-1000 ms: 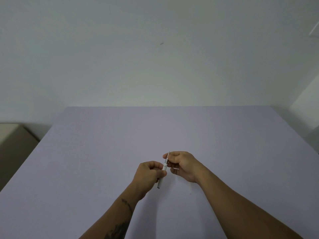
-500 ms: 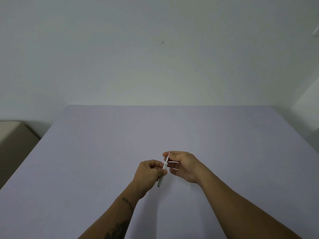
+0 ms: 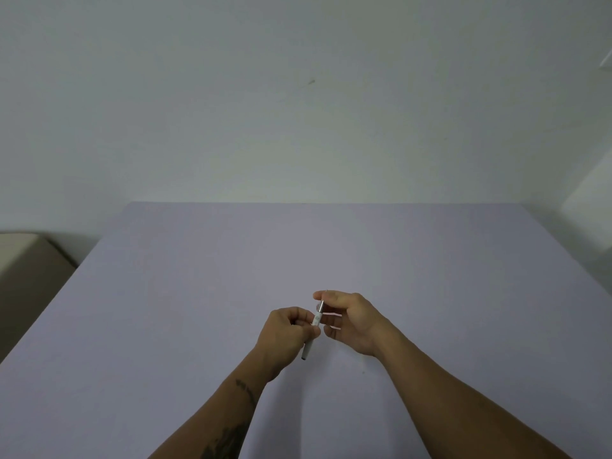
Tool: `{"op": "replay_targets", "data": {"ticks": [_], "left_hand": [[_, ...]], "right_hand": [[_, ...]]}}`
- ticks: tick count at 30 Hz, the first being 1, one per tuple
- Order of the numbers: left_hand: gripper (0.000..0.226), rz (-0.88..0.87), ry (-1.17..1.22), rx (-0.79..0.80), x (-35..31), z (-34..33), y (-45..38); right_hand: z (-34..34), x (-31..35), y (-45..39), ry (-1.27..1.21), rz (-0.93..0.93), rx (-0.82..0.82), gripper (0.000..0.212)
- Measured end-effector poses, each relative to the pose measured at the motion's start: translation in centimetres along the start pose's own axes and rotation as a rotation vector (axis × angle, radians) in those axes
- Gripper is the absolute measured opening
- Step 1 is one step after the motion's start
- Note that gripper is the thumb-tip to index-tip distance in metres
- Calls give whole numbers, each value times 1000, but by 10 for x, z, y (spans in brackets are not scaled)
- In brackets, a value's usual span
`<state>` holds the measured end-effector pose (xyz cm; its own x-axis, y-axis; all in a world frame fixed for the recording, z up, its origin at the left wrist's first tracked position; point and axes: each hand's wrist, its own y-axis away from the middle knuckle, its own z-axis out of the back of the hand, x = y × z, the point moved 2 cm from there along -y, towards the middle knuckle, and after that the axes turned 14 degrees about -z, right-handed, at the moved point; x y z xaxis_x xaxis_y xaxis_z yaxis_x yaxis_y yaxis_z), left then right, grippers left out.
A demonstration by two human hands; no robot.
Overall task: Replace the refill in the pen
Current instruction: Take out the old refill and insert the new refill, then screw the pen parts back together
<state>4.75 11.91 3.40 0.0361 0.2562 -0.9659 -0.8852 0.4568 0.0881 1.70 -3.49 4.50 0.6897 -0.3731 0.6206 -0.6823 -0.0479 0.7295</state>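
Note:
A slim white pen [image 3: 306, 350] is held tilted above the lavender table [image 3: 198, 309], dark end down toward me and metal tip up. My left hand [image 3: 286, 336] is closed around the middle of the barrel. My right hand [image 3: 351, 321] meets it from the right. Its thumb and forefinger pinch the grey metal tip section [image 3: 320, 305], and its other fingers are loosely curled. A faint thin pale stick, possibly a refill [image 3: 363, 364], lies on the table just below my right wrist. It is too faint to be sure.
The table's far edge meets a plain pale wall [image 3: 298, 111]. A beige box-like surface [image 3: 23, 260] sits beyond the left table edge. A white ledge [image 3: 589, 210] stands at the far right.
Both hands stay on the pen in the same spot. My right fingers have shifted slightly on the tip section, and the pen's tilt is almost unchanged.

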Motion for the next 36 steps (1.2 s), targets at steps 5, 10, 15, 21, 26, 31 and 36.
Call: {"op": "replay_targets", "data": {"ticks": [5,10,15,21,26,31,36], "left_hand": [[7,9,4,-8,1,2,0],[4,20,-17,-30,2,1,1],[4,19,-63,-44,2,-1,3],[6,11,-107,-67,-1,0,2],[5,-4,-91,-101,0,-3,-2],[11,71,58,-95,5,-4,-6],[19,171,130,-100,16,-17,-15]], "right_hand": [[2,2,0,68,16,-13,21],[-2,3,-1,137,65,-157,15],[-7,1,-5,198,82,-259,21],[-8,1,-5,231,103,-310,17],[-4,9,-4,304,91,-274,10],[43,27,-4,235,51,-408,10],[101,26,-24,392,-123,-628,13]]}}
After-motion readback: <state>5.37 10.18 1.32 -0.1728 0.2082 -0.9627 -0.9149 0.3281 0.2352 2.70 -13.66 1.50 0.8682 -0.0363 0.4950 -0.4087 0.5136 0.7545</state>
